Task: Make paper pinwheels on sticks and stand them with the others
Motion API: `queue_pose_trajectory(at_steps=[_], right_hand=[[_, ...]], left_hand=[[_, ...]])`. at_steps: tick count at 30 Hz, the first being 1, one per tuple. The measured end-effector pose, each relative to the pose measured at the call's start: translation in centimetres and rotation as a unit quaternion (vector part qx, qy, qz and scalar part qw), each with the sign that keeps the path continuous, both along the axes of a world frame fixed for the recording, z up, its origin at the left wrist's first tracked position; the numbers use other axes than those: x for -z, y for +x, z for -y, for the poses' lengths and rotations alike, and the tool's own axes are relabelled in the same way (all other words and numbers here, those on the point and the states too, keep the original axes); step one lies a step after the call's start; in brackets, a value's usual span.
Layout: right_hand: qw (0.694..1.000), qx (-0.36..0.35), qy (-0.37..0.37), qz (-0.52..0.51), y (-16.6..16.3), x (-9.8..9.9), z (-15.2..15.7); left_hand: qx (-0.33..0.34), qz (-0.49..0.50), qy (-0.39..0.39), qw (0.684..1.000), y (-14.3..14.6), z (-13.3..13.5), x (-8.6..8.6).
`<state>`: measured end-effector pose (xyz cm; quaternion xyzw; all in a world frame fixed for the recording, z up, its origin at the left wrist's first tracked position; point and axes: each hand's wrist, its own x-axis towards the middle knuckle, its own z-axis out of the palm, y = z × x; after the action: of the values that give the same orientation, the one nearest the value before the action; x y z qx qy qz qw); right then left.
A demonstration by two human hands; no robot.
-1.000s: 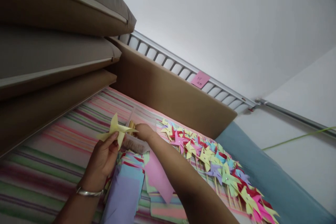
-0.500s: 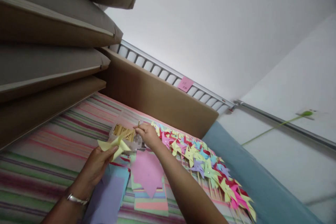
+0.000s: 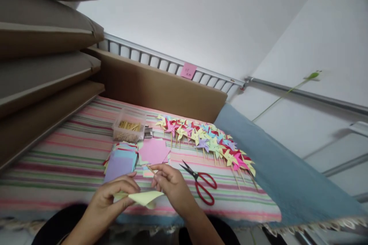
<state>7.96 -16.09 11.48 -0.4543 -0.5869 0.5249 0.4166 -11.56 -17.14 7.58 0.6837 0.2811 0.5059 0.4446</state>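
Observation:
My left hand (image 3: 117,195) pinches a pale yellow paper pinwheel (image 3: 145,198) low near the cloth's front edge; its folded blades are seen edge-on. Between the fingertips of my right hand (image 3: 172,185) is a thin wooden stick (image 3: 150,169), its tip pointing up and left. The stick is apart from the paper, though its lower end is hidden by fingers. Red-handled scissors (image 3: 198,182) lie spread on the cloth just right of my right hand. Beyond my hands are a stack of purple and blue paper (image 3: 122,162) and pink paper sheets (image 3: 153,151).
A clear plastic box (image 3: 128,122) of wooden sticks sits behind the papers on a striped cloth (image 3: 71,160). Rows of finished pinwheels (image 3: 207,139) lie to the right. A brown board (image 3: 161,92) stands at the back, and stacked cushions (image 3: 43,46) rise at left.
My right hand has come back from the stick box towards me, carrying a stick. My left hand has drawn the pinwheel nearer and lower. The view has shifted, and the scissors now show.

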Motion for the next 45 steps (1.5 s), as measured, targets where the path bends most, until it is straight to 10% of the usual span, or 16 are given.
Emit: queue_pose_trajectory(at_steps=[6,15,45], right_hand=[[0.997,0.022,0.068,0.011,-0.4,-2.0,3.4],[0.989,0.028,0.144,0.033,0.4,-3.7,6.0],[0.978,0.063,0.190,0.061,1.4,-4.8,10.2]], left_hand=[[-0.023,-0.025,0.070,0.997,0.3,2.7,-3.0],[-0.114,-0.032,0.140,0.983,1.3,5.3,-3.1],[-0.117,-0.019,0.140,0.983,3.9,8.4,-4.9]])
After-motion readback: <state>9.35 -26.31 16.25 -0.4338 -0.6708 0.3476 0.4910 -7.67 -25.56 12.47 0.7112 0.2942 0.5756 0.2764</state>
